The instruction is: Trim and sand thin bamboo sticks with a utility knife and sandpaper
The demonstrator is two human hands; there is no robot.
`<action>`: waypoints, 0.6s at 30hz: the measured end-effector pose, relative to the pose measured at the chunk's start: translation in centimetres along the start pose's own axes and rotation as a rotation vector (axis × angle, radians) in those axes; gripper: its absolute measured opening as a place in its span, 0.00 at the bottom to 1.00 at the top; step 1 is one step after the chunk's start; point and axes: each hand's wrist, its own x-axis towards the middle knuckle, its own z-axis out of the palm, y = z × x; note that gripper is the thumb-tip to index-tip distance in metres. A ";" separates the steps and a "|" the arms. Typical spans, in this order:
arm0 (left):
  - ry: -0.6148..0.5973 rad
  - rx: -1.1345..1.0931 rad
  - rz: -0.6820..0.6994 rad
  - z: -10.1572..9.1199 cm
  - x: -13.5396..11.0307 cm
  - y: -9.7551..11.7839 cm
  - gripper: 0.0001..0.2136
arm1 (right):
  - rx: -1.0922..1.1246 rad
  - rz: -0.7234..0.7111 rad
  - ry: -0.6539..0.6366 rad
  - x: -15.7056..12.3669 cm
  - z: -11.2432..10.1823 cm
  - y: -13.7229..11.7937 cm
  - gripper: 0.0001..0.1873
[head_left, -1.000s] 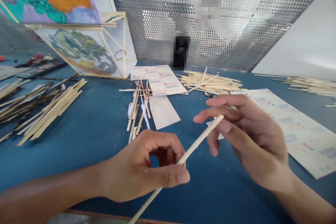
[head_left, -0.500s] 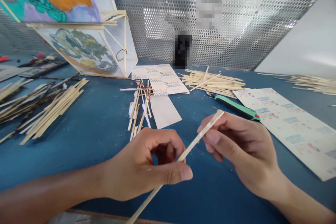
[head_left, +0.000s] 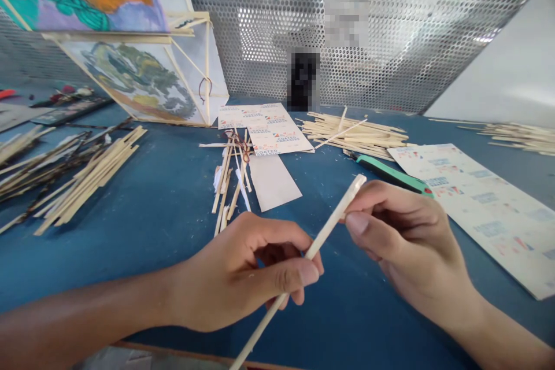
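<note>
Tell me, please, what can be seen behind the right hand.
Just beyond the right hand show a green-handled tool, a printed sheet and the blue tabletop. Whatever the hand itself covers cannot be seen.

Bare forearms, short thumbnails

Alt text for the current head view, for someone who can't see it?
A left hand grips a thin wooden stick, its upper end close by the curled right hand. Beyond, a blue table holds a green-handled tool, printed sheets and piles of sticks.
</note>
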 end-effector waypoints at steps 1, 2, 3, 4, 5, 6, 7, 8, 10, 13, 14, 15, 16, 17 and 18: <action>-0.025 -0.024 0.000 0.0 0.0 -0.1 0.14 | 0.006 0.011 0.001 0.0 0.0 0.1 0.09; -0.051 -0.055 0.000 0.1 0.0 -0.1 0.14 | 0.015 0.019 0.003 0.0 0.0 0.2 0.09; -0.076 -0.092 -0.002 0.1 0.0 -0.2 0.14 | 0.028 0.027 0.005 0.0 0.0 0.3 0.08; -0.099 -0.129 -0.004 0.1 0.1 -0.2 0.14 | 0.047 0.031 0.007 0.0 0.0 0.5 0.08; -0.122 -0.163 -0.007 0.2 0.1 -0.2 0.14 | 0.067 0.035 0.011 -0.1 -0.1 0.6 0.07; -0.133 -0.187 -0.012 0.2 0.1 -0.2 0.14 | 0.087 0.039 0.017 -0.1 -0.1 0.7 0.06; -0.138 -0.205 -0.014 0.2 0.1 -0.2 0.14 | 0.111 0.047 0.022 -0.2 -0.1 0.8 0.06; -0.141 -0.221 -0.016 0.2 0.2 -0.3 0.14 | 0.138 0.059 0.021 -0.2 -0.2 0.9 0.06; -0.133 -0.236 -0.016 0.1 0.2 -0.3 0.14 | 0.205 0.101 -0.014 -0.3 -0.2 1.0 0.06; -0.102 -0.197 -0.009 -0.1 0.3 -0.5 0.14 | 0.250 0.123 -0.081 -0.2 -0.2 0.7 0.15; -0.089 -0.175 -0.009 -0.1 0.4 -0.5 0.14 | 0.227 0.109 -0.089 -0.1 -0.1 0.6 0.17; -0.080 -0.158 -0.008 -0.1 0.4 -0.6 0.14 | 0.188 0.097 -0.087 0.0 0.1 0.4 0.17; -0.080 -0.153 -0.007 0.0 0.4 -0.6 0.14 | 0.140 0.085 -0.084 0.1 0.2 0.3 0.17; -0.083 -0.165 -0.008 0.2 0.3 -0.6 0.14 | 0.096 0.078 -0.082 0.2 0.3 0.2 0.16; -0.093 -0.195 -0.009 0.4 0.3 -0.6 0.14 | 0.056 0.075 -0.080 0.3 0.4 0.2 0.16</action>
